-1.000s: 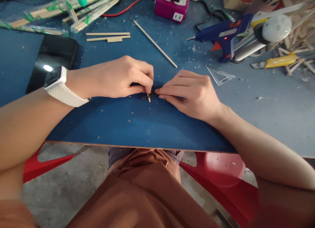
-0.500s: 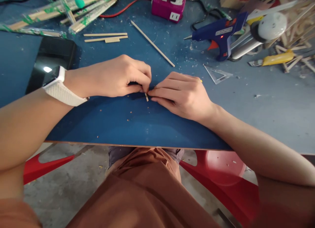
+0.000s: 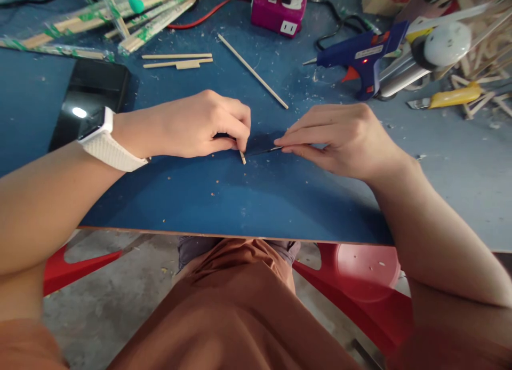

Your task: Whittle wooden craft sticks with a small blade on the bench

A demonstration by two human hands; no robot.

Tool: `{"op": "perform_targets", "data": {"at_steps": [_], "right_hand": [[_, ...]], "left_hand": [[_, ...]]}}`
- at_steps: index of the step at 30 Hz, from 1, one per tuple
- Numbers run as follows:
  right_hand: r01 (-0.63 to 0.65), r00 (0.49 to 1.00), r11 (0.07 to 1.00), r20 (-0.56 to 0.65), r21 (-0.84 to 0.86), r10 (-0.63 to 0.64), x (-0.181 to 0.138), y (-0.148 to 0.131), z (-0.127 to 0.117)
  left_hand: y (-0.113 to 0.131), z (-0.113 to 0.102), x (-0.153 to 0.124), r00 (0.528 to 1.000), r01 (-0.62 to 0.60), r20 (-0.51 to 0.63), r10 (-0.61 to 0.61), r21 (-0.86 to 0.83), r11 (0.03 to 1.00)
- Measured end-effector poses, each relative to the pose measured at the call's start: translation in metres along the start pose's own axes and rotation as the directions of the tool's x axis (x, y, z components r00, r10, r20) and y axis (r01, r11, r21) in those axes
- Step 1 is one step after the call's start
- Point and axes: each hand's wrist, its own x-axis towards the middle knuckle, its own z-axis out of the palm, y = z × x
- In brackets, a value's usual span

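Pinched in the left hand, a short wooden stick stays at the blue tabletop, while the right hand, fingertips closed on a thin dark blade, has drawn away rightward, apparently ending a pull stroke.

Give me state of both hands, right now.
Left hand: closed, pinching a small wooden stick.
Right hand: closed, fingertips holding a thin dark tool; exact type unclear.
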Motion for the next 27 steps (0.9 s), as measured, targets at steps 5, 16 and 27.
{"op": "perform_targets", "data": {"at_steps": [5, 16, 27], "right_hand": [[-0.037, 0.997, 0.995, -0.067, -0.089, 0.032, 0.005, -0.016, 0.018], [-0.027, 0.986, 0.996, -0.165, -0.091, 0.011, 0.014, -0.030, 0.054], [-0.023, 0.984, 0.999, -0.177, -0.036, 0.016, 0.011, -0.028, 0.047]], "left_hand": [[-0.003, 0.001, 0.000, 1.000, -0.001, -0.001, 0.001, 0.011, 1.000], [0.005, -0.003, 0.006, 0.998, -0.029, 0.056, 0.026, 0.054, 0.998], [-0.003, 0.004, 0.001, 1.000, -0.002, -0.018, 0.002, 0.031, 1.000]]}}
